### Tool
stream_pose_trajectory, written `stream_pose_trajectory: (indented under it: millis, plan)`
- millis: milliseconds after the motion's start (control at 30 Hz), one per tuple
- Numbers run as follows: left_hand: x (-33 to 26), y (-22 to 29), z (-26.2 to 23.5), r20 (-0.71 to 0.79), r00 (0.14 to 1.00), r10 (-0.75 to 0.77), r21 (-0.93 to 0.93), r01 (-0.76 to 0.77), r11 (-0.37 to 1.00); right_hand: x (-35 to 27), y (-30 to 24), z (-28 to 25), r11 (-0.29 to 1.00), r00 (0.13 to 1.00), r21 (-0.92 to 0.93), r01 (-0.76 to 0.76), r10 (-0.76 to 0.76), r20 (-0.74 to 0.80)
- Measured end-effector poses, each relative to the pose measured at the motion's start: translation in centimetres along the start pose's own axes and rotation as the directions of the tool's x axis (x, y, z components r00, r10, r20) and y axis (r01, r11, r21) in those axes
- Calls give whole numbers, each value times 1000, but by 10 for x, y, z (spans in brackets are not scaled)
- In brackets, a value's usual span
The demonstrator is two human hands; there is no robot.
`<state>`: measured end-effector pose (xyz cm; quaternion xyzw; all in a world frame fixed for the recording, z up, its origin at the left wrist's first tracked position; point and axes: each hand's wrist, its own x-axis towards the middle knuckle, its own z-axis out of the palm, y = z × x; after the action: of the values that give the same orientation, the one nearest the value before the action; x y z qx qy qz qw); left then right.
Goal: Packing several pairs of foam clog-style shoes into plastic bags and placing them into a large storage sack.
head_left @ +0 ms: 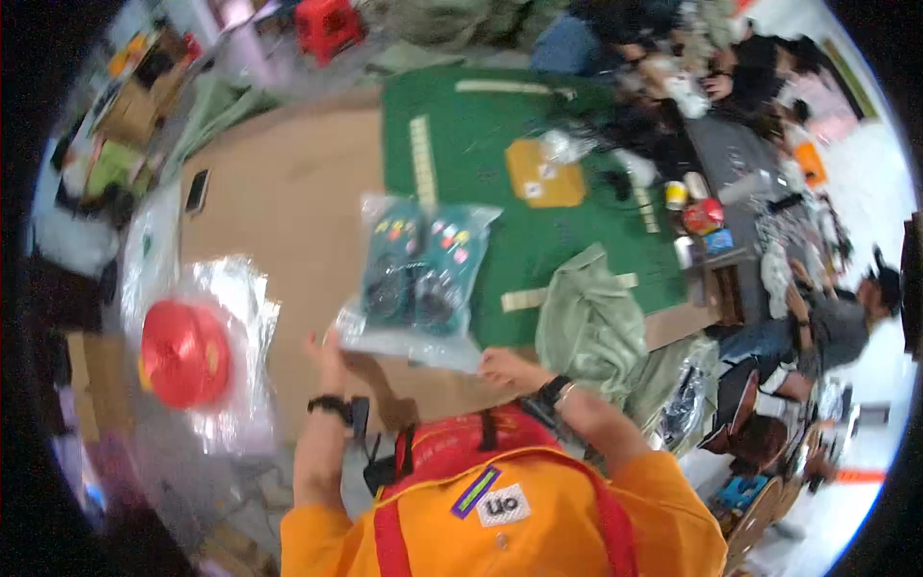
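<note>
A clear plastic bag lies in front of me over the table, partly on brown cardboard and partly on a green mat. Inside show two teal pieces side by side, with small coloured decorations at the top and dark round shapes below; their kind is not clear. My right hand pinches the bag's near right corner. At the near left corner, my left hand grips the edge, its fingers somewhat blurred. Beyond my right hand a pale green cloth lies crumpled on the mat.
Cardboard covers the table's left; the green mat bears a yellow board. A phone lies far left. A red roll sits near silvery film. A red stool stands beyond; people work at right.
</note>
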<state>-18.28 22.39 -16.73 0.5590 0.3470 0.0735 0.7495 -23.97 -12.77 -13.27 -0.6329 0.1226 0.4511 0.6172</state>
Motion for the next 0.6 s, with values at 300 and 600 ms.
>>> stream_pose_trajectory:
  millis: [300, 600]
  plan:
    - [-61, -36, 33, 441, 458, -772, 378, 685, 623, -2, 5, 9, 1000, 997, -14, -6, 5, -73]
    - [-70, -30, 77, 566, 455, -687, 307, 658, 688, 11, 10, 8, 1000, 1000, 9, 16, -15, -27]
